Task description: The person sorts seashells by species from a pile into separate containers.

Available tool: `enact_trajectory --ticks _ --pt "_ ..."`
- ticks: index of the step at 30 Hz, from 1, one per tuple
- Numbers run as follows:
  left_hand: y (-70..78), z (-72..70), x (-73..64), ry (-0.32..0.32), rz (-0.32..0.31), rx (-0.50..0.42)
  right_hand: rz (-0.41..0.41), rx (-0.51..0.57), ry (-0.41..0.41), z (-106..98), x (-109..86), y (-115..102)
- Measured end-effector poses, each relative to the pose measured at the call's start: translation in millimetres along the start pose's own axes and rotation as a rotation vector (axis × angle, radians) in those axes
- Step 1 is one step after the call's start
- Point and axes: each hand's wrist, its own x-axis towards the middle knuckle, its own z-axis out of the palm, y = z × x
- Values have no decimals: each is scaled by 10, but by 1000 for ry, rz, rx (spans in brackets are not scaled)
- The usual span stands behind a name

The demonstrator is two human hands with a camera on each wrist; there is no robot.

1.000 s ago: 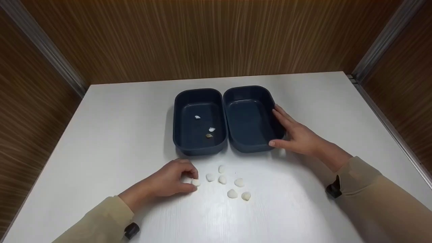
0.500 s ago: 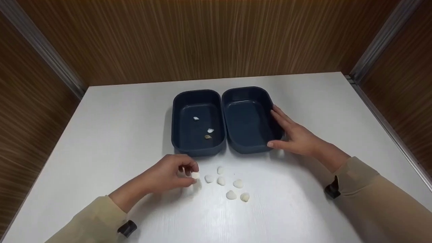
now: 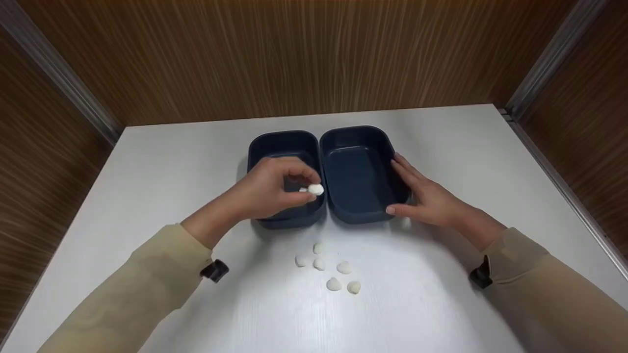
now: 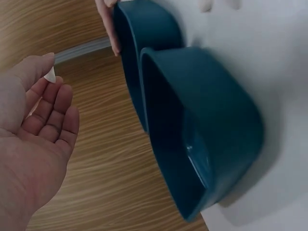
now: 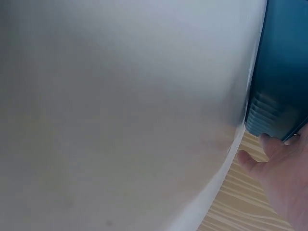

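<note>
Over the left dark blue bin (image 3: pixel 289 223), my left hand (image 3: pixel 265 189) pinches a small white seashell (image 3: pixel 316 189) between thumb and fingertips. The left wrist view shows the same seashell (image 4: pixel 50 75) held above the bin's rim. Most of that bin's inside is hidden behind the hand; a bit of white shows just past the fingers. My right hand (image 3: pixel 427 198) rests with fairly straight fingers along the outer right side of the right dark blue bin (image 3: pixel 360 215), its thumb near the front corner. Nothing lies in the visible part of the right bin.
Several pale seashells (image 3: pixel 334 284) lie loosely grouped on the white table (image 3: pixel 417 294) in front of the bins. The two bins stand side by side. A wood-grain panel (image 3: pixel 314 59) rises behind the table, with more panels at both sides.
My left hand has lifted the seashell from the table and carried it forward and to the right, over the left bin. The right hand stays against the right bin.
</note>
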Motion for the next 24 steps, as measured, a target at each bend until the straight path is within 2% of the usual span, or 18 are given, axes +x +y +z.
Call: enact_trajectory --ticks 3,7,14,19,24 --pt "-27 20 229 18 4 0 -1 0 -1 -1 2 -6" --pt "-99 89 500 22 -22 16 -7 -4 4 4 4 -9" --pt "-264 322 909 -2 -112 3 6 4 7 3 -11 -9" --pt "-385 503 1122 -29 -143 -12 6 8 8 11 -12 -10" --pt "-451 642 1255 -62 -152 18 14 11 6 21 -7 -14"
